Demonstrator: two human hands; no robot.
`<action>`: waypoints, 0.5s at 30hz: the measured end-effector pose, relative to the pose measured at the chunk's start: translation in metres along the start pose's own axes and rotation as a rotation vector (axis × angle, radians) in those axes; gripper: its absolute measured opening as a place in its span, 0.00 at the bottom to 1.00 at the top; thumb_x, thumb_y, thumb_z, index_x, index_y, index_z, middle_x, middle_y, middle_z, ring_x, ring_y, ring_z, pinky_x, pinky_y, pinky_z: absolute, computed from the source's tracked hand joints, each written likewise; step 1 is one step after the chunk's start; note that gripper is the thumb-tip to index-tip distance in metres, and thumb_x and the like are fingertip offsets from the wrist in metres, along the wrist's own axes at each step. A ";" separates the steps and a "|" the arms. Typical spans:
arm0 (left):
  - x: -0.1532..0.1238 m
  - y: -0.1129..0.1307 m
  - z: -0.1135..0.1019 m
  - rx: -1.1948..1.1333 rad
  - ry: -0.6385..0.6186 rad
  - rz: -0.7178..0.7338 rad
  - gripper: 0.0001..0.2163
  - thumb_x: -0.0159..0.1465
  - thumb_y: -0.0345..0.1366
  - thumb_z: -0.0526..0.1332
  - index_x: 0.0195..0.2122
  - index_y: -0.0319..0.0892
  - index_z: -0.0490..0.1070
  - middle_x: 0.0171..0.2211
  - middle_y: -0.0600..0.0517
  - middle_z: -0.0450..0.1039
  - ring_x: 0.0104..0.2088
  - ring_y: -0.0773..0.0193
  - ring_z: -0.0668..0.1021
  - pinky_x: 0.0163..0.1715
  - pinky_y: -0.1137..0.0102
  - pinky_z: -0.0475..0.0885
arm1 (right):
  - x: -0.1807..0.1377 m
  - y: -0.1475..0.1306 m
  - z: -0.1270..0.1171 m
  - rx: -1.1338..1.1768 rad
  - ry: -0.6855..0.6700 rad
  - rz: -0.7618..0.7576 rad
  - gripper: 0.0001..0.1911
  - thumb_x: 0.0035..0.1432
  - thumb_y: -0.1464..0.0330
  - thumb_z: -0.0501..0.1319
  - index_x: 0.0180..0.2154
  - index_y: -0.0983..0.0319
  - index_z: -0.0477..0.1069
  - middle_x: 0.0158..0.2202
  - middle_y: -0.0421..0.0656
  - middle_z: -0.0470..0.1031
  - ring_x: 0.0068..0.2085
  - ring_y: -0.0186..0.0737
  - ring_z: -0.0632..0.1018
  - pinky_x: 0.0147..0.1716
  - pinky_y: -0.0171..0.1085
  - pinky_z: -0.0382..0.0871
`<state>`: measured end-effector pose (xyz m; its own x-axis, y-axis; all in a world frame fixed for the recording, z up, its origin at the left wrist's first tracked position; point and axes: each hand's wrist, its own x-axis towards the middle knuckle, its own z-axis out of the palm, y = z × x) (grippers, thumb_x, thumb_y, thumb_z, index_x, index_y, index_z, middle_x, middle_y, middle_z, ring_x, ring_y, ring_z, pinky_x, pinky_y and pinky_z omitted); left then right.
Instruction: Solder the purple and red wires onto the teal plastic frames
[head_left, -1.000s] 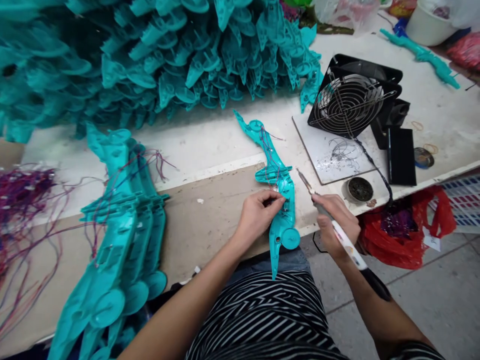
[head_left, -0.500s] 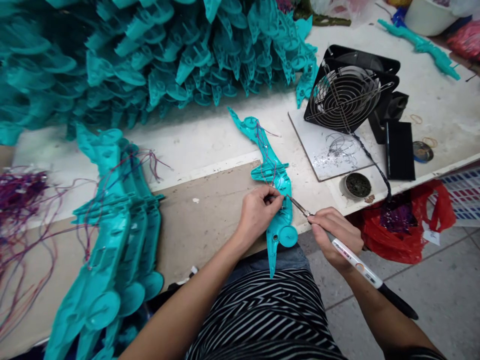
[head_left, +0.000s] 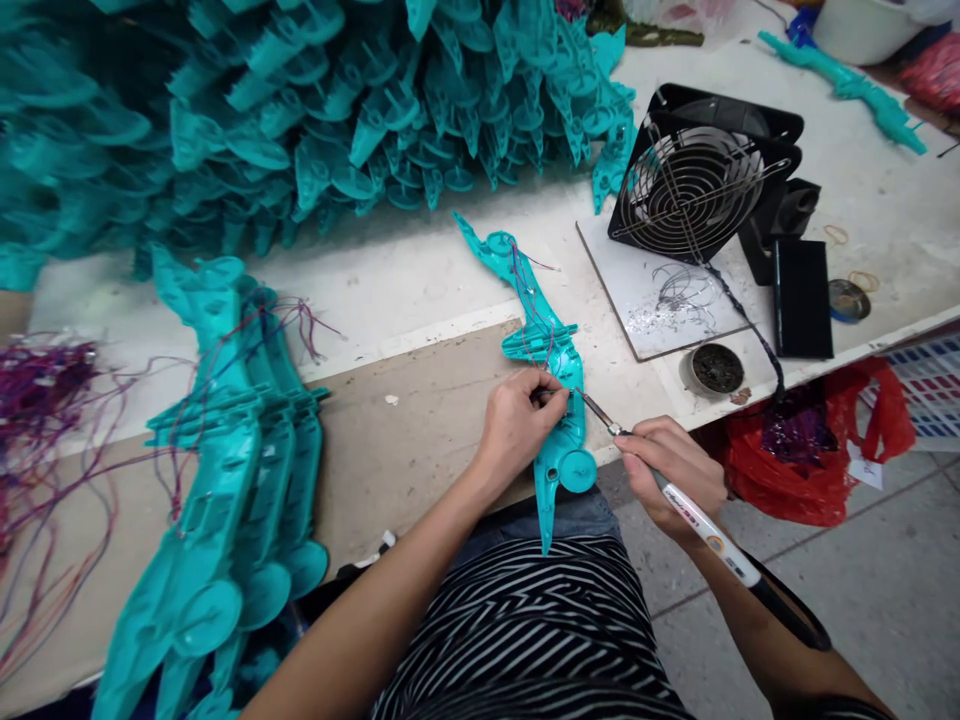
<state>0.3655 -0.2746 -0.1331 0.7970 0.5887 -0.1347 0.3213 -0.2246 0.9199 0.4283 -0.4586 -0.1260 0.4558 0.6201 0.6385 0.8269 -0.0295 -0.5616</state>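
A long teal plastic shell (head_left: 541,340) with thin red and blue wires lies across the table's front edge, its tail overhanging toward me. My left hand (head_left: 516,423) rests on its middle, fingers pinched on something small and wire-like at the shell. My right hand (head_left: 671,465) grips a white-handled soldering iron (head_left: 697,520) like a pen. Its metal tip touches the shell right beside my left fingertips.
A big heap of teal shells (head_left: 300,110) fills the back left. A stack of wired shells (head_left: 240,440) lies at the left, loose wires (head_left: 45,400) beyond. A black fan (head_left: 697,185), solder plate (head_left: 660,300), small tin (head_left: 718,368) and red bag (head_left: 802,450) sit right.
My right hand has brought the soldering iron's tip down and left from above the table onto the shell beside my left fingers. The left hand has stayed on the shell.
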 end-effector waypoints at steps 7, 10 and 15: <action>0.000 -0.001 0.000 0.000 -0.005 0.004 0.03 0.56 0.31 0.64 0.25 0.40 0.73 0.22 0.56 0.70 0.23 0.69 0.69 0.25 0.73 0.63 | 0.003 0.000 -0.001 0.013 0.037 0.015 0.15 0.58 0.80 0.60 0.44 0.61 0.76 0.26 0.41 0.73 0.30 0.38 0.75 0.29 0.39 0.73; 0.001 0.001 0.000 -0.005 -0.003 -0.003 0.03 0.56 0.30 0.64 0.25 0.40 0.73 0.22 0.56 0.70 0.23 0.69 0.69 0.25 0.73 0.63 | 0.002 0.002 0.001 0.033 0.021 0.017 0.14 0.57 0.80 0.60 0.43 0.61 0.76 0.27 0.42 0.73 0.31 0.38 0.75 0.29 0.39 0.73; 0.000 0.002 0.001 -0.004 -0.002 -0.013 0.03 0.56 0.30 0.64 0.26 0.39 0.73 0.23 0.56 0.70 0.23 0.69 0.69 0.26 0.73 0.63 | 0.001 0.003 0.001 0.032 0.033 0.019 0.14 0.57 0.80 0.60 0.43 0.62 0.77 0.27 0.41 0.74 0.31 0.38 0.75 0.30 0.38 0.73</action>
<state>0.3664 -0.2755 -0.1318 0.7936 0.5902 -0.1477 0.3298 -0.2133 0.9196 0.4306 -0.4572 -0.1275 0.4822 0.5937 0.6442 0.8071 -0.0152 -0.5902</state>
